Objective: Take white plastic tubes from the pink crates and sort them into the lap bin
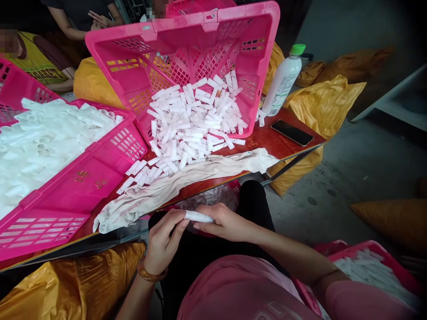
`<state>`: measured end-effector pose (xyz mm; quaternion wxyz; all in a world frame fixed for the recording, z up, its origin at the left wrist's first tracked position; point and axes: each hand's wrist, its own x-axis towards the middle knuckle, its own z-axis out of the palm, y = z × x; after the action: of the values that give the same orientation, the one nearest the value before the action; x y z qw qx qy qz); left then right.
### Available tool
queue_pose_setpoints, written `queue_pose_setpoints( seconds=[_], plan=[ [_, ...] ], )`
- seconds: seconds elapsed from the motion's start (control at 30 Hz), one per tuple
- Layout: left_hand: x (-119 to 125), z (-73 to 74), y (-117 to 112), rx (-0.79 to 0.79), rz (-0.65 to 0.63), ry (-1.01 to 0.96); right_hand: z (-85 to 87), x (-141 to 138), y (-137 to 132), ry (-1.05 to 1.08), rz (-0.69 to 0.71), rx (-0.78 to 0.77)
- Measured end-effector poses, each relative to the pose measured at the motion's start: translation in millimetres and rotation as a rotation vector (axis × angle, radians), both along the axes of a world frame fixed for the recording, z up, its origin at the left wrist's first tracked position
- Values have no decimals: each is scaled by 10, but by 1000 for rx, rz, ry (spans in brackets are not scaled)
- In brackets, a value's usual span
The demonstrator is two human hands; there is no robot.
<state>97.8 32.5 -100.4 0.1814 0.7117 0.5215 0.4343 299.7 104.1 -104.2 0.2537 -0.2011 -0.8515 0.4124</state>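
A short white tube (199, 216) is held between my two hands, just below the table's front edge. My left hand (164, 238) pinches its left end, and a brown bangle circles that wrist. At the tube's right end, my right hand (227, 222) grips with thumb and fingers. Beyond the hands, a rolled beige cloth (187, 180) lies along the table edge. Behind the cloth, many loose white tubes (187, 129) spill from a tipped pink basket (267, 58) onto the red tabletop (293, 118).
On the left stands a pink crate (100, 173) heaped with white tubes. A green-capped bottle (283, 82) and a phone (292, 133) occupy the table's right end. Yellow sacks (330, 104) surround the table. Another pink basket (373, 249) with tubes sits at my right. Two people are across the table.
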Motion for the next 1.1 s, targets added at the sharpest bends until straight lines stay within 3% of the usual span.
queue_pose_setpoints(
  seconds=[0.13,0.2,0.3,0.43,0.5,0.67,0.7,0.87,0.97,1.1],
  plan=[
    [108,98,2,-281,36,-151,-218,-28,6,-176,-334,516],
    [184,93,-30,-403,60,-256,-292,-29,3,-220,-368,616],
    [240,29,-85,-432,79,-321,-281,2,-4,-190,-299,399],
    [189,-100,-115,-241,-33,-230,-183,57,4,-38,68,-130],
    [165,-163,-117,-172,-86,-189,-180,54,-12,-22,158,-232],
    [185,-244,-132,-185,-37,-98,-230,-5,-100,-215,-109,-128],
    [185,-241,-137,-192,-38,-64,-217,-1,-93,-210,-99,-121],
    [112,-141,-135,-210,-113,28,-26,111,121,-139,205,-102],
    [91,-71,-103,-275,-184,31,49,134,247,-226,245,-3],
    [124,-29,-64,-339,-255,37,-21,92,276,-256,266,3]
  ],
)
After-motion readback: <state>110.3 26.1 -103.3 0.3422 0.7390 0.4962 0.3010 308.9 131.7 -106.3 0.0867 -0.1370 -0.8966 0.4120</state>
